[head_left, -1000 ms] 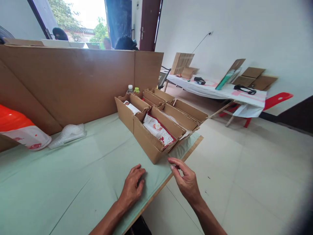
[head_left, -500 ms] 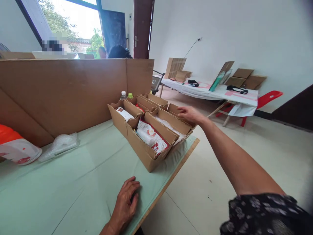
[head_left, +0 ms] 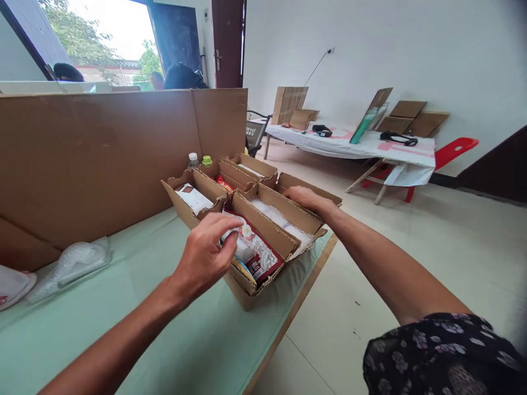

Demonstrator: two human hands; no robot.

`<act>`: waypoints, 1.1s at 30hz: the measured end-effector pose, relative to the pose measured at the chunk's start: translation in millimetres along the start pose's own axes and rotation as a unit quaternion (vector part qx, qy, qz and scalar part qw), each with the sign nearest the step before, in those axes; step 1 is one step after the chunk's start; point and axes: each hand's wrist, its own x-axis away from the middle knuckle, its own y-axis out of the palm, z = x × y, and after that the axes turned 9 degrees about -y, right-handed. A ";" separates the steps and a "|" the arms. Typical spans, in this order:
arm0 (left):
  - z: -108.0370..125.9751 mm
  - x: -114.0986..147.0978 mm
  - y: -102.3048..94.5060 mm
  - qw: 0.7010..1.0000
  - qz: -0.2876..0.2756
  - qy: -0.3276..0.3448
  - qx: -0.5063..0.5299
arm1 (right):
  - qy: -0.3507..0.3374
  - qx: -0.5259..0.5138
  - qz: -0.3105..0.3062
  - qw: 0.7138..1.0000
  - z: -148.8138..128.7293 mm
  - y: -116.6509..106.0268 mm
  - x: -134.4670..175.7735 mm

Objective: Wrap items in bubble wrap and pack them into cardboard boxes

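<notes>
Several open cardboard boxes (head_left: pixel 242 291) stand grouped at the table's right edge. Over the front box hovers my left hand (head_left: pixel 208 244), its fingers curved, with a gap between thumb and forefinger and nothing seen in it. Below it in that box lie a red and white printed pouch (head_left: pixel 265 255) and a white roll-like item (head_left: pixel 244 249). My right hand (head_left: pixel 307 198) reaches down into the far right box (head_left: pixel 317 189); its fingers are hidden inside. Bubble wrap (head_left: pixel 274 214) fills the box between them. A white packet (head_left: pixel 193 198) lies in the left box and a red packet (head_left: pixel 224 184) behind it.
A tall cardboard panel (head_left: pixel 123 148) runs along the table's back. Bubble wrap (head_left: pixel 78 258) lies at left on the green cloth (head_left: pixel 135 274). Two bottles, one white-capped (head_left: pixel 193 159), one green-capped (head_left: pixel 207 161), stand behind the boxes. People's heads show beyond the panel. Another table (head_left: pixel 329 144) is at right.
My left hand has risen from the tabletop to above the front box. My right hand has gone from the far right box's rim down into it. The view has shifted slightly.
</notes>
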 end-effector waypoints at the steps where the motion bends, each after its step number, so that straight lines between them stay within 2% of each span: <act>1: 4.3 -14.3 3.2 1.000 0.000 0.002 0.003 | 0.016 0.007 0.010 1.000 -1.1 -10.4 3.1; 2: 8.1 -26.8 6.8 1.000 -0.001 -0.001 0.009 | 0.029 0.001 0.037 0.999 -3.9 -23.0 7.9; 4: 14.7 -47.9 14.5 0.999 0.002 -0.024 0.049 | 0.028 -0.061 0.144 0.987 -16.1 -49.9 21.8; 6: 19.7 -65.4 23.0 0.985 -0.013 -0.078 0.151 | -0.026 -0.163 0.234 0.958 -37.2 -69.8 37.2; 7: 20.9 -72.6 27.3 0.969 -0.035 -0.111 0.218 | -0.066 -0.210 0.243 0.945 -49.4 -74.7 43.8; 9: 19.2 -82.2 34.3 0.922 -0.078 -0.181 0.334 | -0.131 -0.274 0.202 0.931 -70.7 -74.0 53.0; 10: 16.0 -83.9 36.3 0.901 -0.085 -0.216 0.366 | -0.141 -0.299 0.181 0.926 -77.6 -69.5 55.4; 12: 5.5 -81.1 36.1 0.881 -0.078 -0.271 0.380 | -0.115 -0.334 0.160 0.922 -81.9 -56.1 56.5; 13: -0.8 -77.0 34.2 0.880 -0.084 -0.286 0.370 | -0.093 -0.339 0.146 0.925 -80.2 -48.8 56.0; 15: -12.2 -67.0 28.9 0.888 -0.132 -0.296 0.327 | -0.066 -0.323 0.080 0.941 -73.9 -36.0 53.8; 17: -19.1 -59.0 24.2 0.914 -0.159 -0.292 0.233 | -0.064 -0.272 0.004 0.960 -69.8 -27.1 50.7; 19: -20.5 -56.8 21.0 0.956 -0.104 -0.266 0.062 | -0.069 -0.175 -0.039 0.981 -70.0 -21.5 46.3; 20: -19.4 -57.8 19.7 0.966 -0.084 -0.242 -0.038 | -0.068 -0.113 -0.055 0.990 -71.1 -19.0 43.6; 21: -17.5 -59.8 18.6 0.964 -0.086 -0.215 -0.130 | -0.067 -0.052 -0.073 0.994 -72.5 -16.3 40.8; 23: -12.7 -64.5 17.2 0.943 -0.147 -0.174 -0.243 | -0.073 0.032 -0.114 0.990 -75.6 -9.3 34.9; 25: -8.2 -67.2 18.8 0.923 -0.247 -0.146 -0.255 | -0.080 0.058 -0.142 0.985 -79.2 -0.5 29.8; 27: -6.0 -66.8 25.0 0.908 -0.309 -0.130 -0.250 | -0.080 0.064 -0.157 0.982 -83.4 7.8 25.4; 29: -7.1 -64.4 35.7 0.889 -0.340 -0.138 -0.273 | -0.067 0.067 -0.155 0.983 -87.4 12.3 21.6; 33: -17.4 -60.2 58.0 0.873 -0.341 -0.179 -0.300 | -0.035 0.080 -0.115 0.989 -88.2 1.5 21.9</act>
